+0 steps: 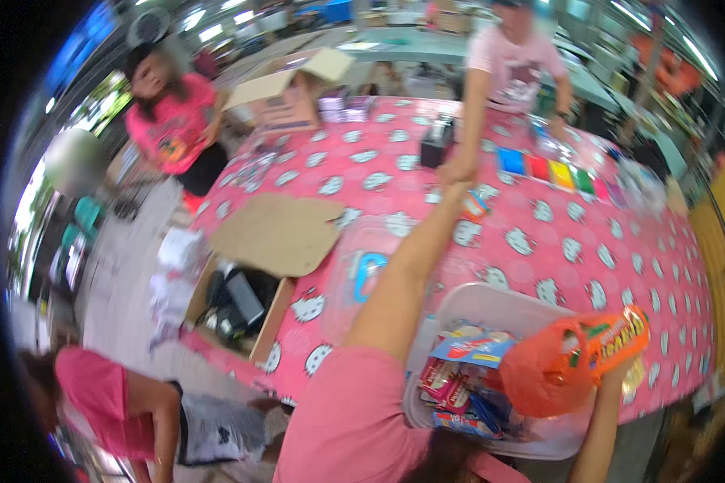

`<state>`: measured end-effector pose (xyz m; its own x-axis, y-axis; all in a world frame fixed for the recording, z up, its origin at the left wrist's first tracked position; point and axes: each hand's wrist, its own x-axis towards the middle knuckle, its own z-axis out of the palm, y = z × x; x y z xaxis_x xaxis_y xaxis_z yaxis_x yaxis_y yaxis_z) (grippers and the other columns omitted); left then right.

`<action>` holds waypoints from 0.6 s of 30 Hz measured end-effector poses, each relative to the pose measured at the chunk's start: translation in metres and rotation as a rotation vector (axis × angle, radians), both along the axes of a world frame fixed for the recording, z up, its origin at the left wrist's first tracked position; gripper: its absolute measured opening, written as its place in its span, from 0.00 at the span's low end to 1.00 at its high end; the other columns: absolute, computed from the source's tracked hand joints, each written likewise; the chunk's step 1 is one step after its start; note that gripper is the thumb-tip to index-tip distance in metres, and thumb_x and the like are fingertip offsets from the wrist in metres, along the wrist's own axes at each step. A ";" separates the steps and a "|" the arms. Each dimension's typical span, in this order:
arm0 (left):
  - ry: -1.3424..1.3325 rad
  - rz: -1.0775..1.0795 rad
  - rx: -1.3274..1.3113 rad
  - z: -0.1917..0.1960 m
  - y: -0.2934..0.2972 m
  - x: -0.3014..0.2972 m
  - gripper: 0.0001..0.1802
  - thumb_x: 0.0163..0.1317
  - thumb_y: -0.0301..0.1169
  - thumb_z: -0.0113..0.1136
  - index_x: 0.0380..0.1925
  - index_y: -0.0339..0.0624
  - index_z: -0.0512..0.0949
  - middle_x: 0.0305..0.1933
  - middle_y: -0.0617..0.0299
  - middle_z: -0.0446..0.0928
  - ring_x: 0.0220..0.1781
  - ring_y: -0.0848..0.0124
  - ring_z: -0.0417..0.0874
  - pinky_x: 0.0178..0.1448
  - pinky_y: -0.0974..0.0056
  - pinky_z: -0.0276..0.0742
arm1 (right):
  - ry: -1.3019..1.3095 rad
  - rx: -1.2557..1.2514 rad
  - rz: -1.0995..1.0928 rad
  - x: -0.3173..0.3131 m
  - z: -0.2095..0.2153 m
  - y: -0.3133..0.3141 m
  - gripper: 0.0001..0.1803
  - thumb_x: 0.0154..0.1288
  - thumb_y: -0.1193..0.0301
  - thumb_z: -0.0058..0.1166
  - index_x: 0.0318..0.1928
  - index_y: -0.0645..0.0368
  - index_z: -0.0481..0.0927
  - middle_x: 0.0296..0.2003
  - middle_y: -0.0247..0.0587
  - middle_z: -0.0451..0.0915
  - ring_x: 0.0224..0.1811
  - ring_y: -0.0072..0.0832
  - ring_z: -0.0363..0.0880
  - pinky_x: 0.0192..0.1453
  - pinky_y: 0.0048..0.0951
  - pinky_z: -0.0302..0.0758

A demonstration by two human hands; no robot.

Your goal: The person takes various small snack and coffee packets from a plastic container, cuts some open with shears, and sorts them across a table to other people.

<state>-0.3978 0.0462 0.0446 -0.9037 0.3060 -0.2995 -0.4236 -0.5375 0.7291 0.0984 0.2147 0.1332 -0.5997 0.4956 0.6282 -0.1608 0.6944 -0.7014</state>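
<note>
My left arm stretches far across the table. My left hand [457, 171] meets the hand of a person in a light pink shirt [514, 60]; its fingers are too small and overlapped to make out. Just beside my wrist lies a small orange and blue packet [476, 206]. At the lower right, my right hand [615, 376] is closed on an orange snack packet [620, 338], held above the right side of a clear plastic bin [503, 296]. Against this packet hangs an orange plastic bag [544, 370]. Colourful packets [463, 378] fill part of the bin.
A clear lid with a blue handle [370, 274] lies left of my arm. An open carton [250, 314] holds dark items. Farther off are a cardboard box [278, 101], a black box [437, 143] and a row of coloured packs [549, 171]. Two people in pink stand left.
</note>
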 end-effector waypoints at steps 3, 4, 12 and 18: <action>-0.005 -0.170 -0.135 0.033 -0.023 0.034 0.09 0.51 0.19 0.52 0.34 0.39 0.73 0.33 0.60 0.74 0.34 0.69 0.78 0.30 0.60 0.77 | 0.207 -0.723 0.313 -0.005 0.005 -0.002 0.22 0.65 0.65 0.39 0.56 0.63 0.63 0.45 0.39 0.73 0.43 0.26 0.76 0.44 0.27 0.76; 0.017 -0.184 -0.166 0.044 -0.038 0.043 0.10 0.51 0.19 0.52 0.35 0.39 0.73 0.33 0.60 0.74 0.34 0.69 0.78 0.30 0.60 0.76 | 0.188 -0.637 0.177 -0.018 0.018 -0.025 0.22 0.62 0.65 0.45 0.53 0.63 0.66 0.45 0.39 0.73 0.41 0.25 0.76 0.41 0.25 0.75; 0.845 -0.212 -0.492 0.224 -0.091 0.214 0.27 0.49 0.35 0.64 0.50 0.41 0.69 0.44 0.60 0.73 0.44 0.71 0.74 0.42 0.60 0.74 | -0.134 -0.049 0.167 -0.023 0.053 -0.059 0.12 0.58 0.74 0.47 0.42 0.66 0.73 0.39 0.43 0.75 0.43 0.31 0.74 0.47 0.30 0.70; 1.669 -0.592 -0.513 0.226 -0.129 0.328 0.37 0.45 0.39 0.66 0.55 0.42 0.62 0.55 0.51 0.65 0.55 0.59 0.68 0.55 0.58 0.66 | -0.344 0.423 0.392 -0.031 0.126 -0.146 0.19 0.50 0.75 0.53 0.46 0.64 0.73 0.41 0.48 0.75 0.42 0.39 0.74 0.45 0.31 0.70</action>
